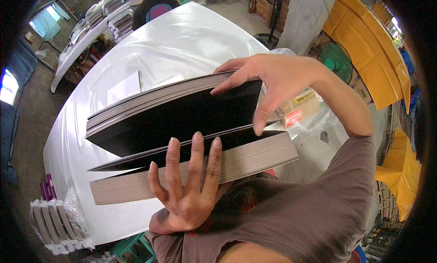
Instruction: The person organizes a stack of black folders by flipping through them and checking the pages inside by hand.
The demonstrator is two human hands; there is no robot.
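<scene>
A stack of thin black-faced boards with grey edges is parted over the white-covered table. The far bundle [177, 110] tilts with a black face toward me. The near bundle [255, 159] shows its layered edges, and a thin loose board [132, 161] stands between the two. My left hand [189, 185] has its fingers spread against the near bundle's edges. Over the right end reaches my right hand [268, 78], its fingers on the far bundle's upper edge and black face. Its thumb is well apart from them, by the loose board; whether it touches is unclear.
The table [173, 40] has a glossy white cover, with a small white card [125, 88] behind the boards. Wrapped bundles [57, 224] stand at lower left. A cardboard box [300, 108] and green fan [335, 59] are at right. Another person [154, 10] is beyond the table.
</scene>
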